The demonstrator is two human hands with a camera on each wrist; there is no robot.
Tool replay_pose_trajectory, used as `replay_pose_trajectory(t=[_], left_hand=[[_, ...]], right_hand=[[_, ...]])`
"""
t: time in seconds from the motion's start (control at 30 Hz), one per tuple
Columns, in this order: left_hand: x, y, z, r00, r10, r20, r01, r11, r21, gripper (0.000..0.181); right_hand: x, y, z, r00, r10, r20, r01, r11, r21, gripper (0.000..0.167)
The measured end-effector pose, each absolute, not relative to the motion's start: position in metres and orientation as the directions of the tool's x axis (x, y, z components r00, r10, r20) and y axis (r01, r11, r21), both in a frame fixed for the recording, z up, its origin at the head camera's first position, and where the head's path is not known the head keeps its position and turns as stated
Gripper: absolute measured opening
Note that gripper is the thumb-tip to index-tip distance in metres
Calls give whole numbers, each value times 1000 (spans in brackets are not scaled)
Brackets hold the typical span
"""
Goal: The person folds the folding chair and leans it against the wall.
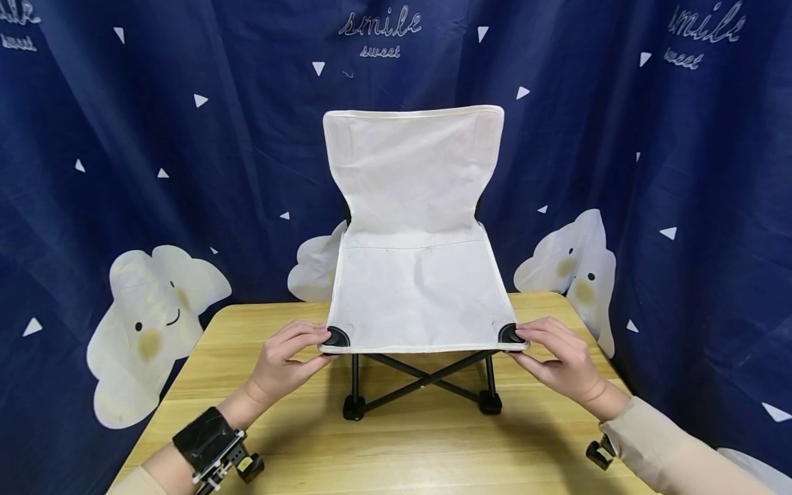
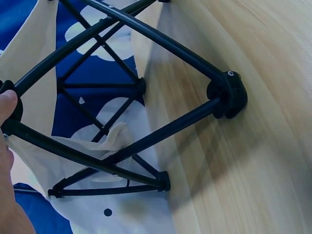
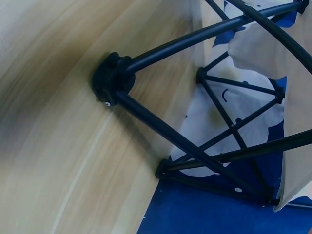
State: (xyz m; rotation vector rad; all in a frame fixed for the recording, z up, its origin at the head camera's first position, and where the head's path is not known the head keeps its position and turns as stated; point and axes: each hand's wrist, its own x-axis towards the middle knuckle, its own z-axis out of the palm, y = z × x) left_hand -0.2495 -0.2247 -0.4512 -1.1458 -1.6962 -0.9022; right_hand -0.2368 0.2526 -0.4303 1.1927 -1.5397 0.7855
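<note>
A white fabric folding chair (image 1: pixel 421 289) stands unfolded and upright on the table, its seat facing me. My left hand (image 1: pixel 287 357) pinches the front left corner of the seat at its black corner piece, thumb below and fingers above. At the front right corner, my right hand (image 1: pixel 563 357) pinches the other black corner piece (image 1: pixel 511 333) in the same way. Crossed black tubes (image 2: pixel 161 131) and a black foot (image 2: pixel 228 95) show under the seat in the left wrist view. The right wrist view shows another foot (image 3: pixel 112 79) on the wood; the right hand is out of that view.
A light wooden table (image 1: pixel 402 447) bears the chair, whose back feet are near its far edge. Dark blue curtains (image 1: pixel 247 137) with clouds and triangles hang behind and on both sides. A wrist camera (image 1: pixel 229 460) is strapped to the left forearm.
</note>
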Motion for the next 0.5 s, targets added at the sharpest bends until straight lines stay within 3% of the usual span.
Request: replay_pose_trajectory(t=[0.5], left_hand=[[-248,-222,-446,-197,309,930,936,340,85,32]], right_hand=[[-234,247,-426,12,-296,955,-941,319,111,40]])
